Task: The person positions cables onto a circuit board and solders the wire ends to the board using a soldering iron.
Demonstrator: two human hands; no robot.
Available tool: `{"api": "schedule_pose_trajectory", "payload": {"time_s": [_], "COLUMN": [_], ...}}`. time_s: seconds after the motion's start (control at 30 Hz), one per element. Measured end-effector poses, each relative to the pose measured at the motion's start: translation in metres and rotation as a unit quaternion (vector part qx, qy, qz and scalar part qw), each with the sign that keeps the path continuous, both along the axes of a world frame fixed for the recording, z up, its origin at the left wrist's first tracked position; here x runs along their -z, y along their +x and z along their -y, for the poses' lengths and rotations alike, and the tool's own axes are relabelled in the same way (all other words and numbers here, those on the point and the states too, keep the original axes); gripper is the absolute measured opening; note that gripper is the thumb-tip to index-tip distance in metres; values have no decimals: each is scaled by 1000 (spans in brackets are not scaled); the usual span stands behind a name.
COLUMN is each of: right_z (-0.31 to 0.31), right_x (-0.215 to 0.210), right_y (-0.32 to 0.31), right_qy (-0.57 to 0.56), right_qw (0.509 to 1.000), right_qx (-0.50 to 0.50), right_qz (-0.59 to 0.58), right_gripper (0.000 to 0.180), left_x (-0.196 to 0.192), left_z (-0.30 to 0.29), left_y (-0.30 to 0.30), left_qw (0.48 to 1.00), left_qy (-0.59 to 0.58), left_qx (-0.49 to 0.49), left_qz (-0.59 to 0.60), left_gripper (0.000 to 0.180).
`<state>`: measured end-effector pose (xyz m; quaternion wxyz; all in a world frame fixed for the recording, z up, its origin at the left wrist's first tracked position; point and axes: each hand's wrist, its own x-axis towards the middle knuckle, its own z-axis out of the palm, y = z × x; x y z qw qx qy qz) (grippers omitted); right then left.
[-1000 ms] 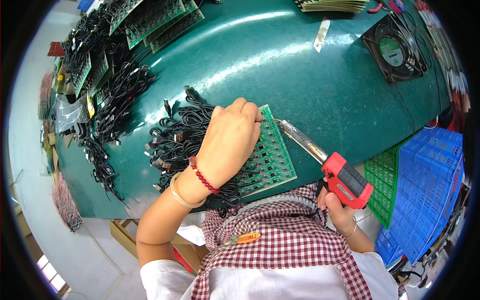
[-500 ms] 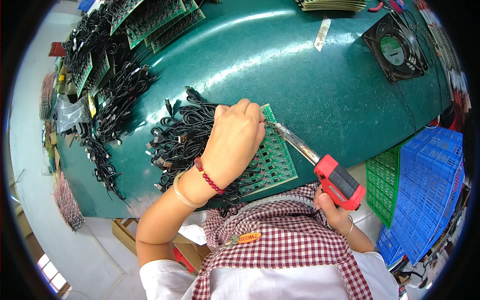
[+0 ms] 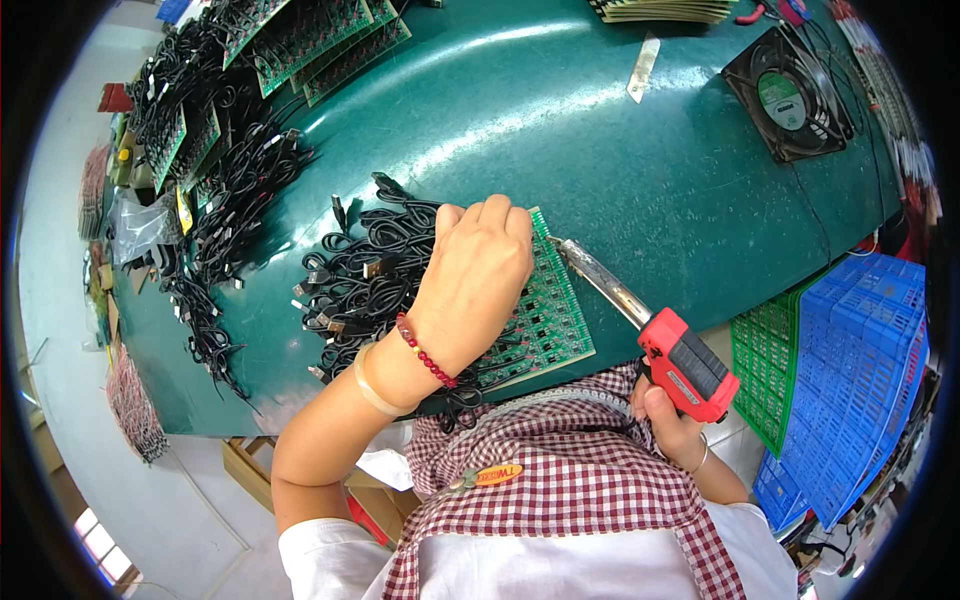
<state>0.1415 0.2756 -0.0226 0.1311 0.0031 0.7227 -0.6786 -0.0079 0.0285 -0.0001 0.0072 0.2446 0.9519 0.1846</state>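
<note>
My left hand (image 3: 478, 268) is closed over the upper left part of a green circuit board (image 3: 556, 318), its fingers curled under. What they pinch is hidden behind the knuckles. My right hand (image 3: 672, 425) grips a soldering gun (image 3: 690, 364) with a red and black handle and a long metal barrel. The gun's tip points up and left, beside the board's upper right edge and a little apart from my left fingers. A heap of coiled black USB cables (image 3: 345, 285) lies left of the board, and some run under my left wrist.
On the green table (image 3: 480, 120), more black cables (image 3: 240, 215) and stacked circuit boards (image 3: 320, 45) fill the far left. A metal strip (image 3: 643, 68) and a black fan (image 3: 790, 98) lie toward the far right. Blue crates (image 3: 860, 350) and a green crate (image 3: 768, 370) stand beside the table's right edge.
The soldering gun has drawn back a little to the right, its tip moving away from my left fingers. My left hand has shifted and turned slightly over the board.
</note>
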Motion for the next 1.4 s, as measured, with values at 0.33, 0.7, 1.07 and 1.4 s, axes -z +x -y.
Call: {"api": "schedule_pose_trajectory", "payload": {"time_s": [0.33,0.7,1.07,1.4], "right_z": [8,8,5,7], "right_x": [-10,-14,-21,-22], "right_y": [-14,-30,-35,-34], "right_qy": [-82,-84,-85,-89], "right_qw": [992,984,981,978], "right_qx": [100,153,170,181], "right_qz": [-10,-43,-46,-51], "right_gripper": [37,34,32,33], "left_x": [-13,18,-36,8], "left_z": [5,163,97,86], "left_y": [4,-76,-48,-110], "left_qw": [997,934,974,982], "left_qy": [-40,-188,192,46], "left_qx": [18,-280,-21,-165], "left_qz": [-60,-117,117,-76], "left_gripper": [3,11,12,25]}}
